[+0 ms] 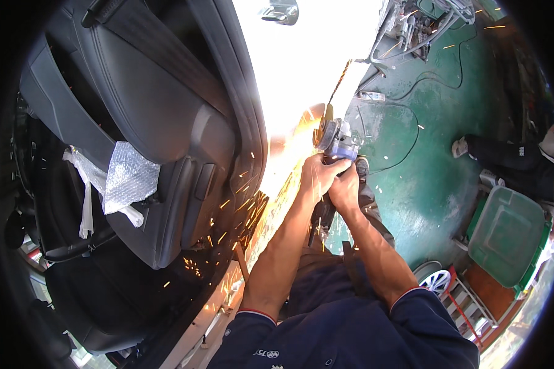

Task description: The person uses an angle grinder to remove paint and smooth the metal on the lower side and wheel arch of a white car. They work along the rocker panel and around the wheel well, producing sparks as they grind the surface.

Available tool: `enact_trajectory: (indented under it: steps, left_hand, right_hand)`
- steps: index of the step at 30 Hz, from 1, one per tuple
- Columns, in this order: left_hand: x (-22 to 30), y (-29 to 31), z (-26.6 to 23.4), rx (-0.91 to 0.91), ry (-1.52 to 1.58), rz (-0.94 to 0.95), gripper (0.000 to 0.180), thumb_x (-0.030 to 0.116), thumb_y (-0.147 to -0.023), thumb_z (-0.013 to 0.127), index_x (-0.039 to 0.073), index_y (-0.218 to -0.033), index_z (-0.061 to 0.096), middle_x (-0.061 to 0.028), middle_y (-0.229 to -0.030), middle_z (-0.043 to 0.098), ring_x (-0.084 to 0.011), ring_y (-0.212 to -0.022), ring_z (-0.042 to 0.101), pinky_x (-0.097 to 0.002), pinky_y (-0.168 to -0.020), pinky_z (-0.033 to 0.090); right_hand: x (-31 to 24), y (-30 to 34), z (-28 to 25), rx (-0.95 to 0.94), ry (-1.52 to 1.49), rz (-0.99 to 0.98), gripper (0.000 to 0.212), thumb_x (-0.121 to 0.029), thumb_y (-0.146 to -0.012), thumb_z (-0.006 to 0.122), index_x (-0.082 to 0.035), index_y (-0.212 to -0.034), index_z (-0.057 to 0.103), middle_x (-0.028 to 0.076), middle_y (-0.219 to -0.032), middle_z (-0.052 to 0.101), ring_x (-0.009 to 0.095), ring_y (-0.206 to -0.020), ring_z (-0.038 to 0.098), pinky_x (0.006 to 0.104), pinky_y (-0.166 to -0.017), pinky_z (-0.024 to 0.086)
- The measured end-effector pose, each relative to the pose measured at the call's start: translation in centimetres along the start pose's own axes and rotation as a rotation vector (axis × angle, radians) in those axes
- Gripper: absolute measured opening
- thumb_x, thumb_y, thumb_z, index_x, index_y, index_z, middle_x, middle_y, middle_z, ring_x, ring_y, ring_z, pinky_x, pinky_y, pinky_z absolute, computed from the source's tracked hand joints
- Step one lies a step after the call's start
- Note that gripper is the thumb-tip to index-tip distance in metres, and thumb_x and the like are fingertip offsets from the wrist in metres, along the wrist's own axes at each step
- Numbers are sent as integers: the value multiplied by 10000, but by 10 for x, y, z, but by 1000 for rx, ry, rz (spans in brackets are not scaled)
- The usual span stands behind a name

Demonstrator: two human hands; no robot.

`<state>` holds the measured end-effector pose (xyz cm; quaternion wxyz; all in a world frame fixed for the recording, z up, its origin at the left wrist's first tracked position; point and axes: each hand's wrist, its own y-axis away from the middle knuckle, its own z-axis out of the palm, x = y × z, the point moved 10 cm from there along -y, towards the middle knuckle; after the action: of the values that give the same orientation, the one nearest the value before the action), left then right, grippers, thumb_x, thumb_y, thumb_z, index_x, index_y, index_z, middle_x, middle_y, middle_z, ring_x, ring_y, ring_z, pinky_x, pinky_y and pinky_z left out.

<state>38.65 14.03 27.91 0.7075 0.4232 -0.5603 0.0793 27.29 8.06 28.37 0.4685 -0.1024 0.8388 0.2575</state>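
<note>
Both of my hands are closed around an angle grinder point(340, 141), with my left hand point(317, 177) and my right hand point(346, 186) close together at its near end. The grinder's disc meets the edge of a white car body panel point(308, 67), which is washed out by glare. Orange sparks point(252, 203) spray from the disc back toward my left forearm and the car's door opening. My hands hide most of the grinder's body.
To the left, inside the car, are black seats point(141, 86) with bubble wrap point(131, 175) on them. Cables point(415, 117) and a spray can point(370, 96) lie on the green floor point(412, 178). A person's legs point(498, 154) and a green lidded bin point(508, 234) are at right.
</note>
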Motion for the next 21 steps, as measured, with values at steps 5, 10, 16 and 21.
enact_trajectory:
  steps: [5, 10, 16, 21]
  left_hand:
    - [-7, 3, 2, -32, 59, -102, 358, 194, -838, 876, -20, -1105, 772, -77, -1003, 767, -149, -868, 698, -303, -795, 557]
    - [-6, 9, 1, -48, 75, -87, 350, 182, -847, 868, -31, -1106, 770, -81, -1007, 767, -147, -867, 699, -303, -801, 559]
    - [-15, 8, -1, -56, 75, -105, 353, 170, -851, 866, -40, -1116, 764, -90, -1019, 769, -157, -883, 708, -307, -818, 566]
    - [-21, 10, -3, -59, 119, -105, 380, 216, -828, 870, -32, -1095, 761, -110, -1004, 775, -191, -883, 714, -343, -826, 562]
  right_hand:
    - [2, -1, 1, -13, 48, 34, 474, -255, -898, 718, 69, -1218, 587, 289, -1090, 716, 424, -1021, 722, 465, -882, 557]
    - [9, 7, 3, -10, 39, 76, 508, -273, -895, 729, 70, -1240, 581, 297, -1112, 711, 435, -1039, 718, 475, -897, 554]
    - [13, 8, 9, -27, 16, 84, 545, -285, -885, 731, 82, -1251, 561, 328, -1110, 701, 475, -1059, 703, 499, -907, 549]
    - [17, 11, 12, -34, 57, 143, 580, -329, -891, 706, 107, -1233, 535, 389, -1063, 687, 539, -1038, 686, 541, -889, 549]
